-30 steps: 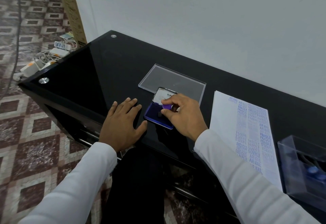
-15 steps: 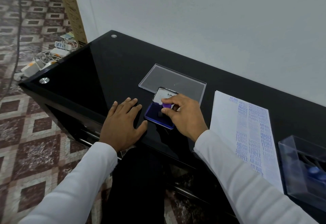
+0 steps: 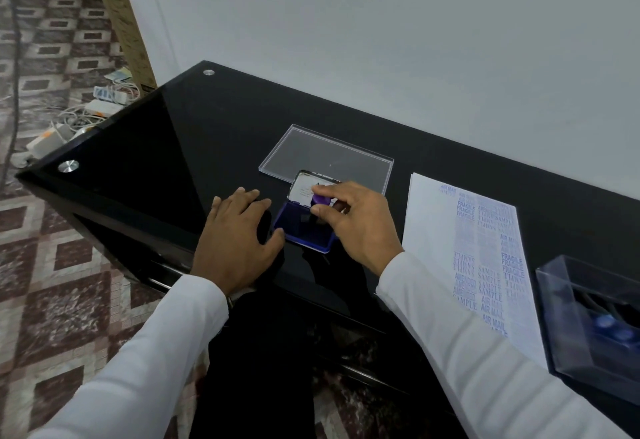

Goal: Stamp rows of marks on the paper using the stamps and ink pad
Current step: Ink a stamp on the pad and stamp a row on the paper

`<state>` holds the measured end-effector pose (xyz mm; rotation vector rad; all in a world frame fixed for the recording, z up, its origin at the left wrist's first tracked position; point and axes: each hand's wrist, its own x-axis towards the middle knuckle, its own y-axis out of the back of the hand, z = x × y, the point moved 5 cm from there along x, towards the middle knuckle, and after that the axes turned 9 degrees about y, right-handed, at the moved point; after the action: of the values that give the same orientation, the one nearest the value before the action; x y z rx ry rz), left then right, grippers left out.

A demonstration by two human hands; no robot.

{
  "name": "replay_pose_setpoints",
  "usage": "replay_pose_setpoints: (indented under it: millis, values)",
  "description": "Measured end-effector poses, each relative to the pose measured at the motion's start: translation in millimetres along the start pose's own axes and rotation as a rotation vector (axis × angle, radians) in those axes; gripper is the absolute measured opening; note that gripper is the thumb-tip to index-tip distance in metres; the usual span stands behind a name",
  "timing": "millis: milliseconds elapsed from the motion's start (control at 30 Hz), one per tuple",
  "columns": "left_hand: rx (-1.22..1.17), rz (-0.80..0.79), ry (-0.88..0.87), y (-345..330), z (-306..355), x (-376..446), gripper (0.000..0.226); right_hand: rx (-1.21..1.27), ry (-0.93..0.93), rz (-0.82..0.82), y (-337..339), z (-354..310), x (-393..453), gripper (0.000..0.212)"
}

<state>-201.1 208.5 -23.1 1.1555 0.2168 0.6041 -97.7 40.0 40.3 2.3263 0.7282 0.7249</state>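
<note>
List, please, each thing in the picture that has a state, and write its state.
ink pad: lid open, pad showing.
stamp: pinched by the right hand, over the pad.
left hand: flat on the table, thumb touching the ink pad.
paper: partly stamped.
clear box: open, blue stamps inside.
clear lid: lying flat.

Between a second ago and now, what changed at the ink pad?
Little. The right hand still pinches the purple stamp knob over the blue open ink pad, perhaps raised slightly. The left hand stays flat on the black glass table beside the pad. The stamped white paper is unmoved.
</note>
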Motion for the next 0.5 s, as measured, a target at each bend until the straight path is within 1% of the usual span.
replay_pose_setpoints:
  millis: [100,233,500]
  values:
    - [-0.043,0.017,-0.044,2.5,23.5,6.8,0.060,0.016,-0.014,0.089,20.8,10.7,-2.2,0.031]
    - [-0.084,-0.006,-0.112,-3.8,64.2,17.2,0.058,0.048,-0.069,0.209,59.0,35.6,-8.1,0.032]
    - [-0.167,-0.081,-0.242,-35.3,153.3,28.8,0.057,-0.029,-0.202,0.285,118.7,88.1,-28.3,0.030]
